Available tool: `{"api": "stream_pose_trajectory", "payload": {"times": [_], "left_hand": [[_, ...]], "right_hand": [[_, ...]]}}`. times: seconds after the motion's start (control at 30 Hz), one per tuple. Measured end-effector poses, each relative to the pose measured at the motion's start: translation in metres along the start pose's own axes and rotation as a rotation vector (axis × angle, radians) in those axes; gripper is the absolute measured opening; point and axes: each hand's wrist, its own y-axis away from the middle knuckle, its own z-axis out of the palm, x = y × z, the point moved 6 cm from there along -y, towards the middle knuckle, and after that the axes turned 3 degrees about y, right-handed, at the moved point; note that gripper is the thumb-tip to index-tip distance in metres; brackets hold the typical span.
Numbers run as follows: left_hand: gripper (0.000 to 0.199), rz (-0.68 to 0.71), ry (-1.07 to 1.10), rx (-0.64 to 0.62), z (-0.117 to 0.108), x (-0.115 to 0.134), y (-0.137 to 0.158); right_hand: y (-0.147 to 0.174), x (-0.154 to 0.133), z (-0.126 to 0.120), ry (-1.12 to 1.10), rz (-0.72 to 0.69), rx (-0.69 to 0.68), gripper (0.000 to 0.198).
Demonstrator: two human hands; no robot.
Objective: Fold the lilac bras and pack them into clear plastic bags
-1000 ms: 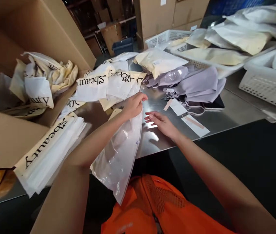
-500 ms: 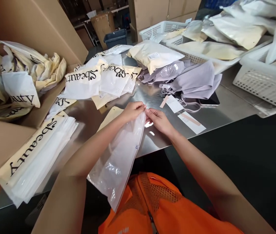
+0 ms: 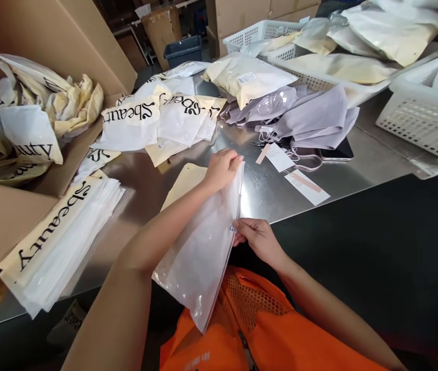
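Observation:
A clear-and-white zip bag [image 3: 199, 257] hangs over the table's front edge in front of my orange vest. My left hand [image 3: 224, 167] pinches its upper corner. Lower down the same edge, the fingers of my right hand [image 3: 255, 237] are closed on the small blue zip slider [image 3: 233, 228]. Under my left forearm, part of a cream bag [image 3: 186, 183] lies on the metal table. Right of my hands are white paper tags [image 3: 307, 186] with peach strips, joined by cords to folded lilac garments [image 3: 315, 121].
A stack of printed bags [image 3: 64, 242] lies at the left, beside a cardboard box [image 3: 14, 216] full of crumpled bags. More printed bags [image 3: 130, 123] and a packed bag [image 3: 248, 77] sit at the back. White baskets [image 3: 420, 118] stand at the right. A dark phone-like object [image 3: 337, 152] is partly under the garments.
My right hand has slid down the bag's edge, away from my left hand, together with the blue slider. My left hand has shifted slightly up and right, still pinching the corner.

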Motion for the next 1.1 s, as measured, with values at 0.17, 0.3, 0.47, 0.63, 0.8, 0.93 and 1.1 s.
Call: {"api": "stream_pose_trajectory", "payload": {"times": [0.17,0.3,0.47,0.63,0.8,0.93,1.1], "left_hand": [[0.027,-0.042,-0.134,0.008,0.004,0.007,-0.001],[0.01,0.017,-0.252,0.028,-0.028,0.046,0.03],[0.025,0.051,-0.304,-0.274,-0.034,0.088,0.117],[0.016,-0.006,-0.36,-0.217,-0.032,0.081,0.164],[0.013,-0.156,-0.333,-0.163,-0.036,0.071,0.169],[0.017,-0.158,-0.312,-0.223,-0.033,0.072,0.169],[0.023,-0.173,-0.275,-0.208,-0.033,0.069,0.171]], "right_hand": [[-0.006,0.01,-0.012,-0.133,0.142,0.04,0.034],[-0.009,0.011,-0.008,-0.153,0.18,0.031,0.035],[-0.012,0.007,-0.004,-0.185,0.141,0.079,0.024],[-0.018,0.001,0.001,-0.19,0.121,0.07,0.03],[-0.015,-0.008,0.007,-0.004,0.056,-0.023,0.038],[-0.011,-0.004,0.009,-0.02,0.107,-0.021,0.03],[-0.016,-0.001,0.004,-0.148,0.162,0.046,0.024]]}}
